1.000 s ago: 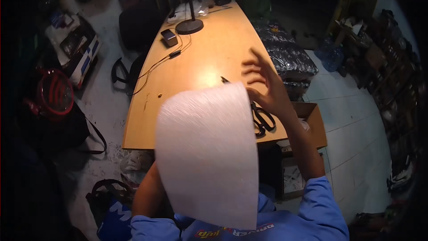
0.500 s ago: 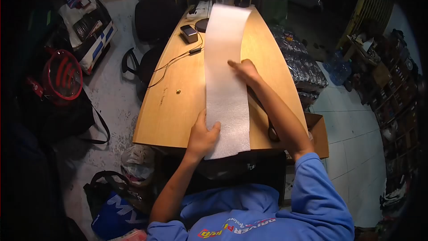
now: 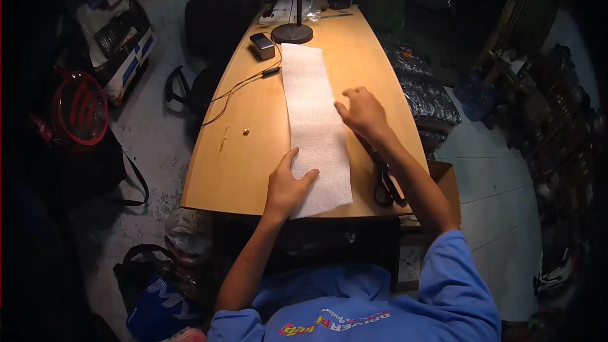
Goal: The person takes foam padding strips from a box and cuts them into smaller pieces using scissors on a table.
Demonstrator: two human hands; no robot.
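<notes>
A long strip of white foam sheet (image 3: 313, 107) lies lengthwise on the wooden table, its near end by the front edge. My left hand (image 3: 288, 190) grips the strip's near left edge, thumb on top; its other fingers are partly hidden. Just right of the strip's middle, my right hand (image 3: 364, 114) is held with thumb and forefinger apart and nothing visible between them. Black-handled scissors (image 3: 383, 193) lie under my right forearm, which partly covers them.
Left of the strip are a small gold-coloured piece (image 3: 246, 132), a black cable (image 3: 237, 85) and a dark box-shaped device (image 3: 262, 46). A lamp's round base (image 3: 292, 33) stands beyond the strip. A cardboard box (image 3: 443, 183) sits right of the table.
The strip's far end has come down flat onto the table, uncovering the lamp base. My right hand has moved right, off the strip. My left hand stays at the near edge.
</notes>
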